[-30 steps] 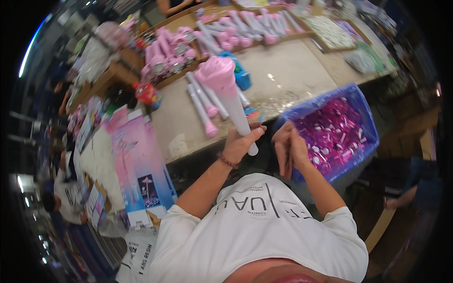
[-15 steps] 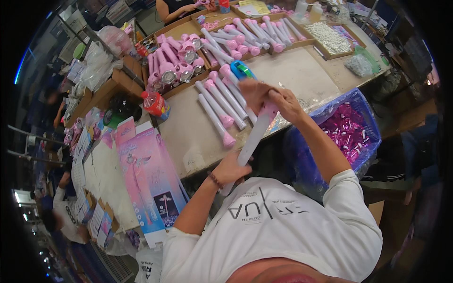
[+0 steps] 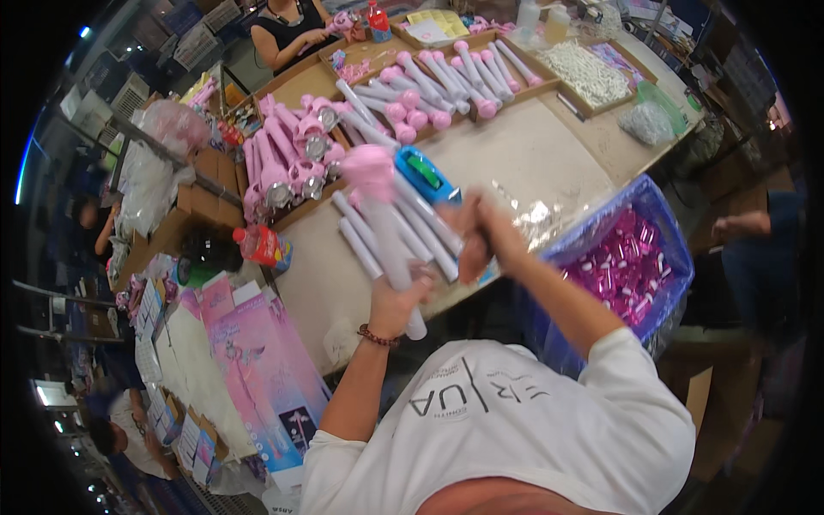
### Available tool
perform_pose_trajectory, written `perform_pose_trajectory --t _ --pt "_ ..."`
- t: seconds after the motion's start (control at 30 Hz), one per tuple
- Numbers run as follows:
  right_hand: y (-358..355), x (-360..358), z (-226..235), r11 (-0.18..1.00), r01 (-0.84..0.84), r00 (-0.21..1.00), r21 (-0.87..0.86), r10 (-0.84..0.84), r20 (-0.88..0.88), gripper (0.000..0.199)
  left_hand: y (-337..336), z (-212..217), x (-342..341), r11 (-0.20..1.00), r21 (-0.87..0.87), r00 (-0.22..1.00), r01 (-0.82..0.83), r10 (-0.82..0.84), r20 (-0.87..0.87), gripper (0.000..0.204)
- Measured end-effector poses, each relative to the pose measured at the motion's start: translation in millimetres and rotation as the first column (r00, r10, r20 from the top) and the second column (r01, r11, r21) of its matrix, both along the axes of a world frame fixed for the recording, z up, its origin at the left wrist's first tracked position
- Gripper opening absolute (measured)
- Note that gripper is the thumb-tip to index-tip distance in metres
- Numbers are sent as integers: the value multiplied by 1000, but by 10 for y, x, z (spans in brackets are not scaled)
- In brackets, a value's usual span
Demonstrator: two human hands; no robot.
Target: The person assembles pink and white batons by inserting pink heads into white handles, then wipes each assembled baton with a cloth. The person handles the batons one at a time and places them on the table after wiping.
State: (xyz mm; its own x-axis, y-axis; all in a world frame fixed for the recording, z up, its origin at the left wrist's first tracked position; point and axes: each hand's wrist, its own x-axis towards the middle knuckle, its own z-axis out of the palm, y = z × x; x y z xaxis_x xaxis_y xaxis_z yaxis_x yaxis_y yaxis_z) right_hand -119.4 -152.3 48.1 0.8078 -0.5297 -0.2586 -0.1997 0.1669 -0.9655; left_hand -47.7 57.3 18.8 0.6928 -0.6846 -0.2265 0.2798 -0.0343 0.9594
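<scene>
My left hand (image 3: 400,302) is closed round the lower part of a toy wand tube (image 3: 390,236), pale and translucent. It stands tilted, its blurred pink head (image 3: 369,169) up and away from me, over other wand tubes (image 3: 429,225) lying on the table. My right hand (image 3: 485,233) is apart from the wand, above the table's near edge. Motion smears its fingers, so I cannot see whether anything is in them. A blue oval object with a green middle (image 3: 427,176) lies just beyond my hands.
Beyond are pink wand heads (image 3: 292,154) and a tray of finished-looking tubes (image 3: 446,81). A blue-lined basket (image 3: 592,245) of magenta parts stands right. A red-labelled bottle (image 3: 262,249) and a pink-blue carton (image 3: 257,369) are left. A co-worker (image 3: 287,34) sits opposite.
My right hand has come off the wand's pink end and moved nearer me. My left hand has shifted left, swinging the wand's pink head leftward. The view has turned slightly.
</scene>
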Motion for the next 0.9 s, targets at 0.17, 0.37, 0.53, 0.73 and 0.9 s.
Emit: perform_pose_trajectory --t 0.17,0.37,0.53,0.73,0.9 --pt "100 -229 -687 768 -626 779 -139 608 -150 67 -962 -260 211 970 -124 952 -209 173 -255 49" --pt "-978 206 -887 933 -247 969 -261 241 -52 53 -1260 -616 433 991 136 970 -2 -31 242 78" --pt "-2178 1176 -556 969 -80 996 -236 71 -44 39 -610 -977 596 854 432 937 -288 158 312 64" --pt "-2559 1436 -754 991 131 977 22 -132 165 37 247 -1361 609 556 665 830 -499 85 552 58" --pt "-2024 1072 -884 582 -188 884 791 -250 394 50 307 -1786 788 501 800 943 -331 146 299 69"
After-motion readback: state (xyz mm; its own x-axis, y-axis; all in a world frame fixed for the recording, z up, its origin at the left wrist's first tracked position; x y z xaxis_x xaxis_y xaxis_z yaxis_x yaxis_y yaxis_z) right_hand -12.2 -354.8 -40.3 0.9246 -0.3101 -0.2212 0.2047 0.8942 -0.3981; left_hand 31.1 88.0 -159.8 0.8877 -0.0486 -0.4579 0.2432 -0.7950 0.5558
